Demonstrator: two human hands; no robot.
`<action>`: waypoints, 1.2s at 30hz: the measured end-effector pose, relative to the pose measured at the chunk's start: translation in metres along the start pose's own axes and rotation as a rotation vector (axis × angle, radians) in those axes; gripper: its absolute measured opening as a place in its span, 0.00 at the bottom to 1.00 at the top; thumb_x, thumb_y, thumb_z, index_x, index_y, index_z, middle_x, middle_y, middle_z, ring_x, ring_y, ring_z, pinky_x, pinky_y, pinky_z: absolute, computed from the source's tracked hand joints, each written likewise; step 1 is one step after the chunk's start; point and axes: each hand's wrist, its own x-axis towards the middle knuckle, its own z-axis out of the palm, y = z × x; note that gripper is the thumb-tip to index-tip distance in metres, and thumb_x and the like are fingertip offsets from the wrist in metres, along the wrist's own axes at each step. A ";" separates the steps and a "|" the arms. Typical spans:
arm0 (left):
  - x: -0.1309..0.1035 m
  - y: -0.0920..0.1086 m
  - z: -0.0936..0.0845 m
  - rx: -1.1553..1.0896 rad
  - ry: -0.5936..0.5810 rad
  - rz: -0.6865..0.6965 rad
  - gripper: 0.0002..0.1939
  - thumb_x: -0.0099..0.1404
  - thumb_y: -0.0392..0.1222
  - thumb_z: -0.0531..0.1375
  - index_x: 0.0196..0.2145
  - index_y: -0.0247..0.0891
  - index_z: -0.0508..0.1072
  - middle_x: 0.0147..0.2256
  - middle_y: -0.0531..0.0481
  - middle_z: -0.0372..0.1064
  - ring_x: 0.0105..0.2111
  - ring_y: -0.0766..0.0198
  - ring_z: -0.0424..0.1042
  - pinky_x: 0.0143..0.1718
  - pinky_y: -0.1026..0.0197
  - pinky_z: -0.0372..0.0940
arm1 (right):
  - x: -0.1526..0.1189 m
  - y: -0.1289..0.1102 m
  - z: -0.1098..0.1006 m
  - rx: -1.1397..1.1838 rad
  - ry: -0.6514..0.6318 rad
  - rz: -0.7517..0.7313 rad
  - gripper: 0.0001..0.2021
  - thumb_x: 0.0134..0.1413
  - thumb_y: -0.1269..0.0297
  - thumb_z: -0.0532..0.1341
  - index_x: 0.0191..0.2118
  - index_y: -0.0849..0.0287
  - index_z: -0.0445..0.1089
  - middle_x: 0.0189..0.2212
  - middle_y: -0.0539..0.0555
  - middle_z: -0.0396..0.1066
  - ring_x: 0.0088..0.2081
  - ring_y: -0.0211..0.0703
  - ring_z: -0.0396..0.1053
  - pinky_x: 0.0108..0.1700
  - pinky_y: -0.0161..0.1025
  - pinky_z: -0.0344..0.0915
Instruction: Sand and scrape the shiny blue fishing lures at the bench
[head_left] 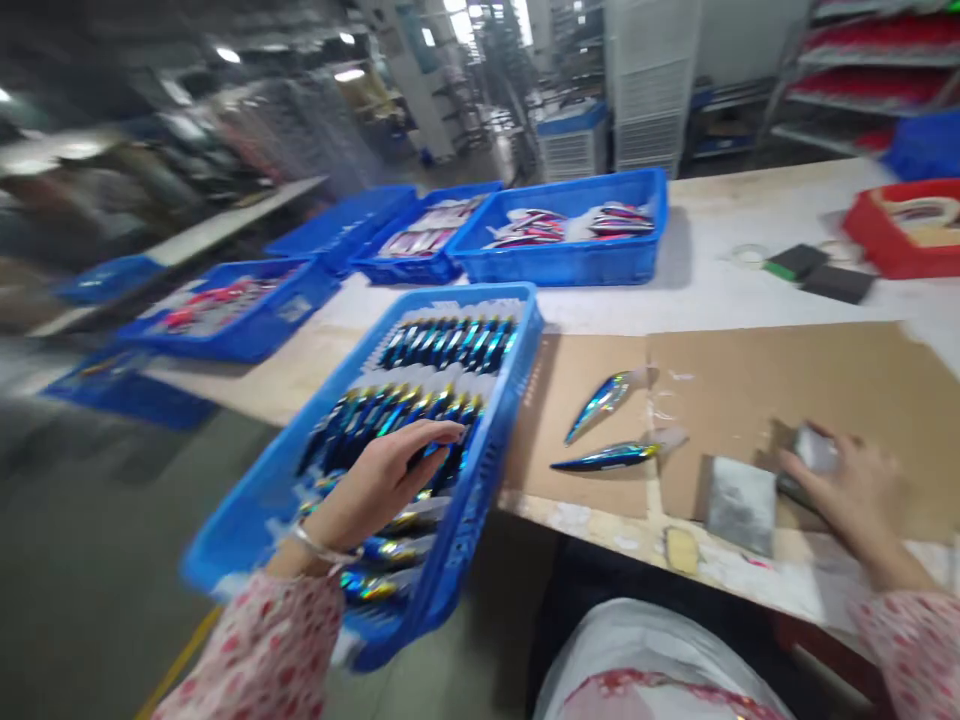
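My left hand (397, 465) is over the near blue basket (491, 440), its fingers curled above rows of shiny blue-and-yellow fish-shaped lures (405, 410); whether it grips one is hidden. At the right, my right hand (855, 480) has its fingers around a small grey-white block (816, 450) on the cardboard (810, 380). Just left of that hand lies a flat grey pad (741, 505). Between my hands, two loose lures, one (600, 402) above the other (607, 458), rest on the cardboard with pale tips pointing right.
More blue baskets with lures (562, 262) stand along the back and left. Two dark blocks (836, 283) and a red tray (900, 250) are at the back right. A small yellowish piece (681, 550) lies at the table's front edge.
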 end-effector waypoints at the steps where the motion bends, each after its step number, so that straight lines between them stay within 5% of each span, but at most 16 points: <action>1: 0.017 0.018 0.009 -0.023 -0.048 0.085 0.16 0.66 0.46 0.51 0.47 0.42 0.71 0.46 0.47 0.73 0.46 0.59 0.72 0.49 0.59 0.66 | -0.002 0.004 -0.001 -0.022 -0.020 -0.020 0.27 0.50 0.42 0.56 0.46 0.59 0.74 0.34 0.68 0.68 0.43 0.64 0.65 0.43 0.58 0.56; 6: 0.081 0.093 0.098 0.256 -0.352 0.288 0.16 0.64 0.43 0.57 0.49 0.38 0.68 0.46 0.42 0.71 0.47 0.55 0.71 0.49 0.56 0.65 | -0.003 0.001 0.011 -0.027 0.058 -0.033 0.28 0.49 0.45 0.56 0.50 0.60 0.71 0.41 0.63 0.66 0.45 0.57 0.62 0.50 0.53 0.57; 9: 0.100 0.112 0.153 0.427 -0.395 0.272 0.19 0.60 0.45 0.62 0.47 0.36 0.68 0.44 0.40 0.71 0.45 0.52 0.71 0.44 0.54 0.66 | -0.005 -0.002 0.015 -0.002 0.053 -0.022 0.27 0.49 0.48 0.58 0.52 0.58 0.70 0.43 0.60 0.64 0.47 0.55 0.61 0.51 0.52 0.58; 11: 0.107 0.116 0.173 0.457 -0.385 0.266 0.16 0.62 0.44 0.59 0.46 0.34 0.68 0.43 0.38 0.70 0.44 0.50 0.71 0.42 0.53 0.66 | -0.006 -0.003 0.015 0.019 0.054 -0.022 0.26 0.49 0.49 0.59 0.52 0.57 0.70 0.43 0.60 0.64 0.48 0.55 0.60 0.52 0.51 0.57; 17: 0.102 0.131 0.175 0.320 -0.329 0.261 0.15 0.69 0.44 0.48 0.45 0.34 0.66 0.40 0.40 0.71 0.42 0.53 0.73 0.41 0.54 0.67 | -0.003 -0.009 0.016 0.134 0.090 0.014 0.25 0.45 0.54 0.62 0.51 0.56 0.70 0.43 0.58 0.65 0.48 0.55 0.61 0.54 0.52 0.57; 23: 0.071 0.163 0.194 -0.112 -0.378 0.313 0.18 0.70 0.47 0.45 0.52 0.36 0.62 0.39 0.43 0.75 0.40 0.55 0.75 0.38 0.56 0.68 | 0.005 -0.023 -0.005 0.502 0.133 0.319 0.24 0.47 0.56 0.62 0.52 0.56 0.68 0.47 0.57 0.67 0.49 0.53 0.63 0.53 0.50 0.59; 29: 0.052 0.185 0.230 -0.044 -0.357 0.306 0.20 0.70 0.43 0.46 0.56 0.30 0.58 0.43 0.35 0.74 0.42 0.51 0.76 0.39 0.54 0.69 | -0.002 -0.052 -0.019 0.368 -0.015 0.164 0.25 0.44 0.58 0.66 0.51 0.55 0.69 0.45 0.56 0.66 0.49 0.52 0.61 0.54 0.50 0.59; 36: 0.047 0.186 0.238 -0.070 -0.421 0.292 0.23 0.72 0.44 0.43 0.59 0.28 0.52 0.42 0.35 0.74 0.41 0.50 0.76 0.38 0.52 0.69 | -0.039 -0.076 -0.028 0.210 -0.120 0.086 0.25 0.47 0.59 0.66 0.53 0.58 0.68 0.46 0.58 0.64 0.49 0.53 0.58 0.54 0.49 0.59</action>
